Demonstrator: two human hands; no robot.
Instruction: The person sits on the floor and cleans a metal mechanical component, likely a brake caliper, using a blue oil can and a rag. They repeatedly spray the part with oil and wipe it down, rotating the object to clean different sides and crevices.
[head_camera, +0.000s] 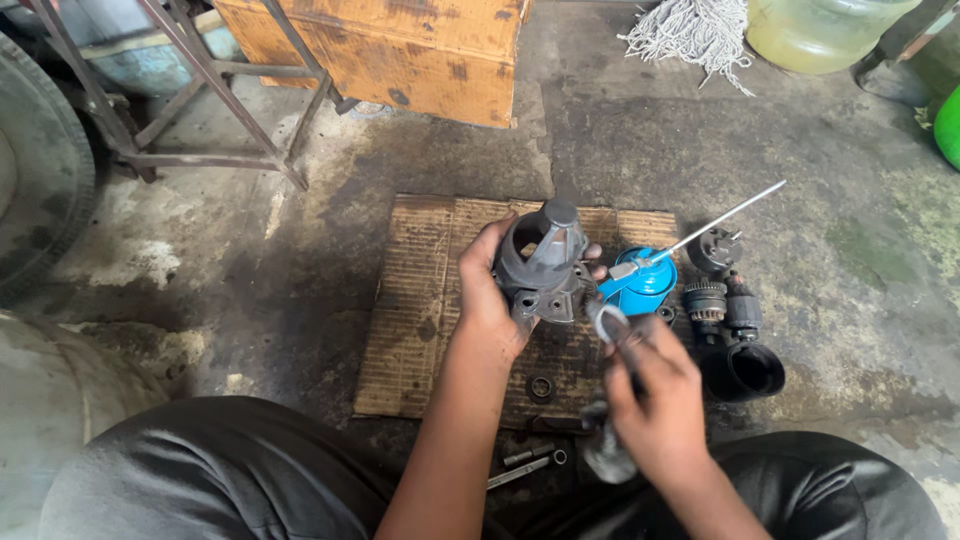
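Observation:
My left hand (487, 295) grips a grey cast-metal housing (540, 262) with an open round mouth and a nose cone, held above a piece of corrugated cardboard (415, 310). My right hand (655, 395) is closed around a grey rag (605, 455) and pinches a small metal ring (608, 322) just below the housing. Behind both hands stands a blue oil can (645, 285) with a long thin metal spout (730, 215) pointing up to the right.
Dark gear and motor parts (715, 300) and a black cylinder (742, 370) lie right of the cardboard. A small ring (540, 388) and bolts (525, 465) lie near my knees. Beyond are a wooden box (400, 50), metal frame (200, 110), tyre (40, 170), mop head (690, 35) and plastic jug (820, 30).

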